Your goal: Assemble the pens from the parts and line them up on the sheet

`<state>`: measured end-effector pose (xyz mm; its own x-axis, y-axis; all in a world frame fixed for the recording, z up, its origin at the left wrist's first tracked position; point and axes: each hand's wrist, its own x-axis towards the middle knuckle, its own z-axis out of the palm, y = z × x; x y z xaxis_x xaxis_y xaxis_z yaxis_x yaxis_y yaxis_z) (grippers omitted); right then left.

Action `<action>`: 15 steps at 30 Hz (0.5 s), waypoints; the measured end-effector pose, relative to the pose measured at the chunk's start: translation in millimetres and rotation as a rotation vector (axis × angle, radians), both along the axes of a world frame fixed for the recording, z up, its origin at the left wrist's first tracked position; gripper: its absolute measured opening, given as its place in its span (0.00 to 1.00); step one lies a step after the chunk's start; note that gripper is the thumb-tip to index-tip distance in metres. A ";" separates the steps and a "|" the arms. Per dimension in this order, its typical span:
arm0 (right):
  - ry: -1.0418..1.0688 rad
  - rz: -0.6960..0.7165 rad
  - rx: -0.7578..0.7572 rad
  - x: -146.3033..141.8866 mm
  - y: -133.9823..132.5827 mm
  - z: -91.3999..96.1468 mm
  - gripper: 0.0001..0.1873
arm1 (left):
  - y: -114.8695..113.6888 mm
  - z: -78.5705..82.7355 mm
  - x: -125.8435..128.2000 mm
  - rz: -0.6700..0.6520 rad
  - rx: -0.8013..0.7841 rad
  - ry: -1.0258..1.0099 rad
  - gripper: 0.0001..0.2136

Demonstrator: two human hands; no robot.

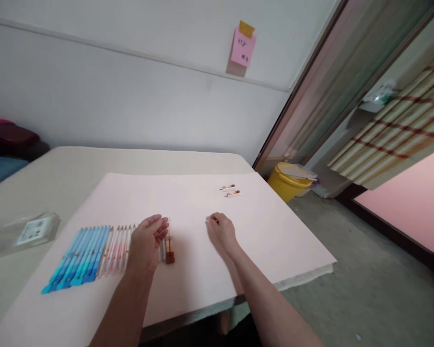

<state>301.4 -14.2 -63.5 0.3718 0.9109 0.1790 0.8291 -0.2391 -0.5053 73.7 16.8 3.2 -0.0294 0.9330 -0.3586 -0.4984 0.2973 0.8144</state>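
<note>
My left hand hovers over the right part of a row of pens, fingers loosely bent and a little apart, with nothing visible in it. It hides part of the row. Blue pens lie side by side at the left, then pale pink and white pens. Just right of that hand are brown-ended pens. My right hand is closed in a pinch above the bare sheet; whatever its fingertips hold, if anything, does not show. Farther back lie small brown-ended pens, apart from both hands.
A pale pink sheet covers much of the table. A clear plastic bag with a white label lies at the left. A yellow bucket stands on the floor beyond the right edge. A white wall rises behind.
</note>
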 end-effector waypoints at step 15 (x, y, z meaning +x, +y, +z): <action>-0.489 0.083 -0.374 149.9 82.8 22.8 0.15 | 7.0 -3.0 9.5 -0.033 -0.025 0.002 0.10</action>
